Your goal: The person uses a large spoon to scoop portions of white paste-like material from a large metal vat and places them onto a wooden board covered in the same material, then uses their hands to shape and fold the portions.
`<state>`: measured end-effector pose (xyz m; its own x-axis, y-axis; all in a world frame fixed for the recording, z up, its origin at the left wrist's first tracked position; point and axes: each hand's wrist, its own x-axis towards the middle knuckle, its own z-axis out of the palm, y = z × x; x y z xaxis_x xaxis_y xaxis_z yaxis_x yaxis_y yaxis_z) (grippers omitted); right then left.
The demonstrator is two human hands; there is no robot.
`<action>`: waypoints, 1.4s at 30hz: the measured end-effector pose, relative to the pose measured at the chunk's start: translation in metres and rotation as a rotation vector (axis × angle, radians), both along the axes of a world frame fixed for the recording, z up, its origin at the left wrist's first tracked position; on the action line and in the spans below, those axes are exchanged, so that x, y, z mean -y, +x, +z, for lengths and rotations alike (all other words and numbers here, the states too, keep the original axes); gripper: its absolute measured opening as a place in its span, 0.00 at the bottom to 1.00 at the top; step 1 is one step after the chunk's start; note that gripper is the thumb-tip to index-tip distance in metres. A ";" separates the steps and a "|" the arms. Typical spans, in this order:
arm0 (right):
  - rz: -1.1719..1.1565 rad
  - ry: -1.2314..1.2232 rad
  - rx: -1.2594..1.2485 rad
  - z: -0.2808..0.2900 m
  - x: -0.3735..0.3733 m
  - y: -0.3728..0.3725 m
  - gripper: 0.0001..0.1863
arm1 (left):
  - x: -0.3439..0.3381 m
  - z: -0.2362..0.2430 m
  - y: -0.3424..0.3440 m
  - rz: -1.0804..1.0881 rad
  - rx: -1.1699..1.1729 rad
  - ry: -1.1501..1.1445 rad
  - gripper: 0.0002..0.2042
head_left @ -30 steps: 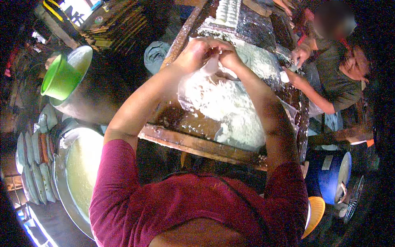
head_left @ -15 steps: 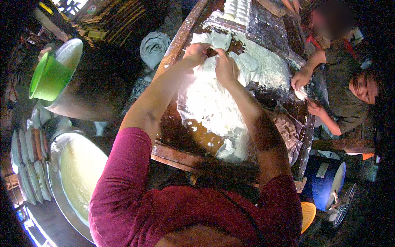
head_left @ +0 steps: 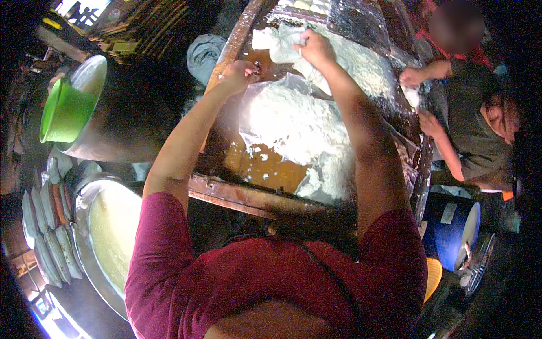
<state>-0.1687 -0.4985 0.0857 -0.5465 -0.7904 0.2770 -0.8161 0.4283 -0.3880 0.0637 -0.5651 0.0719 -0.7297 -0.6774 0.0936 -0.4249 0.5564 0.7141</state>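
My right hand (head_left: 317, 50) is closed on the edge of a soft white sheet (head_left: 282, 40); I cannot tell whether it is cloth or dough. Over the left rim of the wooden table, my left hand (head_left: 239, 74) has its fingers curled in, and what they hold, if anything, is hidden. Between my forearms lies a heap of crumbly white dough (head_left: 293, 121) on clear plastic. A smaller white lump (head_left: 324, 181) sits at the near side of the table (head_left: 265, 169). White flour-like crumbs (head_left: 367, 73) spread to the right of my right hand.
At the right edge a person (head_left: 468, 118) handles a small white piece. Left stand a green basin (head_left: 69, 113) and a large metal pan (head_left: 84, 248) of pale liquid. A blue drum (head_left: 451, 231) is at lower right. White rolls (head_left: 305, 5) lie at the far end.
My hands, close together before, have moved apart: the left toward the table's left rim, the right farther away and to the right. The white sheet now lies farther up the table.
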 end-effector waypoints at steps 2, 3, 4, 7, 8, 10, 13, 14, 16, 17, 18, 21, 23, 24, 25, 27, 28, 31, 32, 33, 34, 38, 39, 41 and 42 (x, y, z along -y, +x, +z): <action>0.161 0.019 0.045 0.012 -0.021 0.009 0.16 | 0.039 -0.069 0.015 -0.077 0.023 -0.016 0.10; 0.190 0.116 0.116 0.019 -0.047 0.016 0.14 | 0.036 -0.074 0.016 -0.074 0.099 -0.014 0.09; 0.219 0.206 0.181 0.028 -0.071 0.023 0.13 | 0.036 -0.073 0.017 -0.070 0.170 -0.019 0.08; 0.314 0.321 0.168 0.021 -0.129 0.034 0.13 | 0.026 -0.071 0.022 0.087 -0.172 -0.231 0.06; 0.327 0.348 0.285 0.019 -0.150 0.032 0.15 | 0.003 -0.050 0.016 0.116 -0.197 -0.289 0.05; 0.161 0.409 0.301 0.015 -0.165 0.046 0.14 | -0.031 -0.027 0.017 0.069 -0.241 -0.108 0.05; 0.039 0.411 0.301 -0.003 -0.161 0.072 0.13 | -0.055 -0.030 0.020 -0.130 -0.243 0.213 0.06; -0.005 0.398 0.296 -0.014 -0.165 0.073 0.12 | -0.069 -0.012 0.018 -0.162 -0.213 0.049 0.06; 0.031 0.225 0.268 -0.030 -0.162 0.071 0.10 | -0.072 -0.001 0.020 -0.107 -0.318 0.158 0.06; 0.060 0.173 0.317 -0.022 -0.158 0.073 0.09 | -0.065 -0.002 0.022 -0.021 -0.451 0.433 0.07; 0.090 0.122 0.366 -0.016 -0.152 0.076 0.08 | -0.057 -0.001 0.025 0.068 -0.584 0.707 0.07; 0.133 0.078 0.485 -0.022 -0.129 0.053 0.08 | -0.023 -0.010 0.037 0.145 -0.612 0.708 0.08; 0.185 -0.060 0.319 -0.020 -0.108 0.051 0.07 | -0.015 -0.016 0.040 0.143 -0.668 0.651 0.09; 0.138 -0.016 0.256 -0.023 -0.093 0.053 0.06 | -0.011 -0.019 0.041 0.185 -0.640 0.604 0.10; 0.095 0.022 0.192 -0.032 -0.075 0.053 0.06 | -0.001 -0.024 0.043 0.227 -0.614 0.552 0.11; 0.091 0.072 0.093 -0.042 -0.055 0.047 0.05 | -0.008 -0.011 0.041 0.360 -0.597 0.569 0.10; 0.160 0.076 0.058 -0.041 -0.045 0.052 0.04 | -0.002 -0.013 0.047 0.410 -0.531 0.423 0.10; 0.233 0.103 -0.018 -0.032 -0.008 0.059 0.04 | 0.018 -0.023 0.066 0.504 -0.378 0.168 0.08; 0.221 0.120 -0.041 -0.032 -0.001 0.053 0.04 | 0.017 -0.023 0.064 0.495 -0.383 0.156 0.08; 0.233 0.120 0.006 -0.031 0.008 0.045 0.05 | 0.015 -0.023 0.061 0.484 -0.389 0.145 0.08; 0.253 0.121 0.052 -0.029 0.015 0.044 0.05 | 0.013 -0.020 0.060 0.483 -0.396 0.134 0.08; 0.193 0.071 -0.213 -0.022 0.001 0.025 0.07 | 0.009 -0.026 0.059 0.448 -0.456 0.174 0.12; 0.105 0.184 -0.107 -0.019 -0.011 0.023 0.09 | 0.007 -0.027 0.058 0.399 -0.534 0.297 0.13; 0.139 0.401 -0.005 0.000 -0.052 0.041 0.09 | -0.018 -0.008 0.058 0.310 -0.693 0.545 0.15; 0.247 0.500 -0.009 0.004 -0.073 0.046 0.09 | -0.031 -0.003 0.055 0.196 -0.664 0.570 0.14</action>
<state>-0.1231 -0.4259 0.0894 -0.3277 -0.9310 -0.1609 -0.9179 0.3540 -0.1793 0.1183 -0.5345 0.0693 -0.5110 -0.8570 0.0665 0.1238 0.0032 0.9923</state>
